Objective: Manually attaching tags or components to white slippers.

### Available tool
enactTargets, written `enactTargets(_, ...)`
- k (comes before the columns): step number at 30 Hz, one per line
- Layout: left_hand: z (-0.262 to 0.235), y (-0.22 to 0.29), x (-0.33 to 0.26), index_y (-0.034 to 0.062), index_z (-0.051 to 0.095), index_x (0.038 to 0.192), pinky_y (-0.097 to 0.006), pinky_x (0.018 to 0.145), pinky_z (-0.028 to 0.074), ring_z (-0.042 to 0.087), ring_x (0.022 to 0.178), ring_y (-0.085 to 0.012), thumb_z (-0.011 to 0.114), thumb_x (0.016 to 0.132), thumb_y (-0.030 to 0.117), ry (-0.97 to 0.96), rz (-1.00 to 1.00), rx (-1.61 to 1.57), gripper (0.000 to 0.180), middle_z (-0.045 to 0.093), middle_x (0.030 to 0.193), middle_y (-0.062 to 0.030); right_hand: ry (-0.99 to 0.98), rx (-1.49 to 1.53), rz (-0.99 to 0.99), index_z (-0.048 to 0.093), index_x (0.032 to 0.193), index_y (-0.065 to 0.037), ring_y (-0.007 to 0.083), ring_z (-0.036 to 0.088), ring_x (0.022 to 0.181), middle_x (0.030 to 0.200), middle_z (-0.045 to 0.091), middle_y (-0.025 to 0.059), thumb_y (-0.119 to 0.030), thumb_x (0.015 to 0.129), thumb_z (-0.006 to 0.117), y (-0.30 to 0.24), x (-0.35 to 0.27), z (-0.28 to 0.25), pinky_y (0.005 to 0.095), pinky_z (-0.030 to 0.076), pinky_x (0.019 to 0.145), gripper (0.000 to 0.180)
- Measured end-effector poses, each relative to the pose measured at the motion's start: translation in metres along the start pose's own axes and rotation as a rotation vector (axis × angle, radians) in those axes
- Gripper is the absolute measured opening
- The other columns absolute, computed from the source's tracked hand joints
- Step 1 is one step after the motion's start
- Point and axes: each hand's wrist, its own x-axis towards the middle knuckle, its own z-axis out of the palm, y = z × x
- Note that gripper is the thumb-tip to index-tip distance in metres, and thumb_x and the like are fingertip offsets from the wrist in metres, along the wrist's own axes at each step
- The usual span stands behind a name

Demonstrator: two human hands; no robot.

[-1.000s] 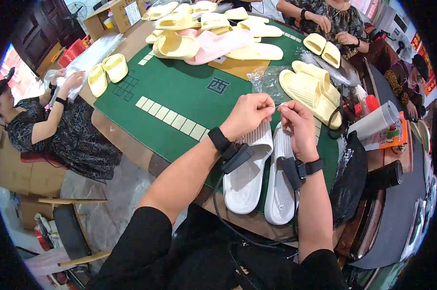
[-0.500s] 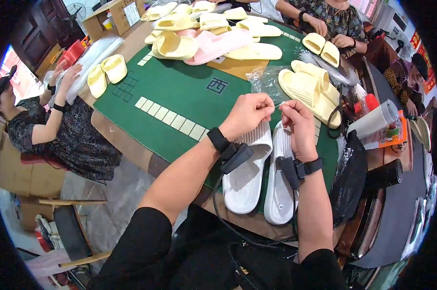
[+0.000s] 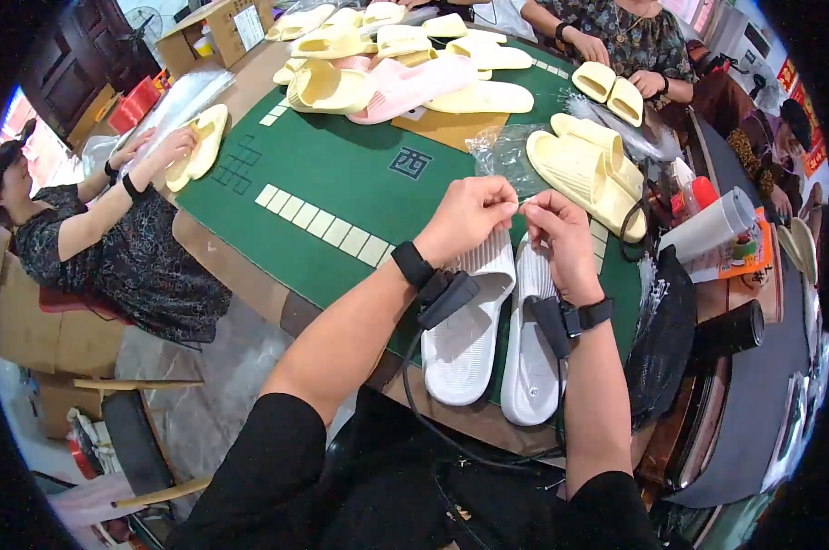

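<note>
Above a pair of white slippers, my left hand (image 3: 470, 220) and my right hand (image 3: 561, 238) meet with their fingertips almost touching. Both are closed in a pinch on a thin pale strand (image 3: 522, 204); its exact kind is too small to make out. The left white slipper (image 3: 460, 357) and the right white slipper (image 3: 530, 376) lie side by side, toes toward me, at the table's near edge. My hands and wrists cover parts of both. Just beyond my right hand rests a pair of cream slippers (image 3: 591, 170).
A green mat (image 3: 341, 174) covers the table, with piled cream slippers (image 3: 332, 87) and a pink slipper (image 3: 414, 87) at the back. At left, a co-worker handles cream slippers (image 3: 204, 147). A tumbler (image 3: 712, 225) and black bag (image 3: 667, 339) stand right; a cable hangs from my wrists.
My right fingertips have shifted slightly left, closer to my left ones. The co-worker at left has lowered both hands onto the cream slippers and tilted them. The white slippers stay put.
</note>
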Motion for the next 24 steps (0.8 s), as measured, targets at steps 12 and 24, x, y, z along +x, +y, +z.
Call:
enactTargets(12,-0.0015,0.0032,-0.0016,-0.002,0.061,0.089,-0.024,0.062,0.048,0.058,0.067,-0.0077,0.061,0.091,0.004,0.0,0.016,-0.002,0.006,0.062,0.072,-0.002,0.051,0.029,-0.104,0.062,0.089,-0.005,0.0032,0.045,0.057,0.068,0.054,-0.0045,-0.012,0.09,0.061,0.0038,0.0018,0.0016,0.0192,0.034,0.049,0.008)
enactTargets(24,-0.0012,-0.0022,-0.0004,-0.0013,0.061,0.09,-0.023,0.062,0.048,0.057,0.067,-0.0072,0.06,0.091,0.004,-0.001,0.019,-0.004,0.005,0.062,0.074,-0.0015,0.017,0.006,-0.008,0.062,0.089,-0.007,0.0024,0.045,0.056,0.066,0.053,-0.0053,-0.013,0.091,0.061,-0.0009,0.0001,0.0023,0.0188,0.033,0.049,0.007)
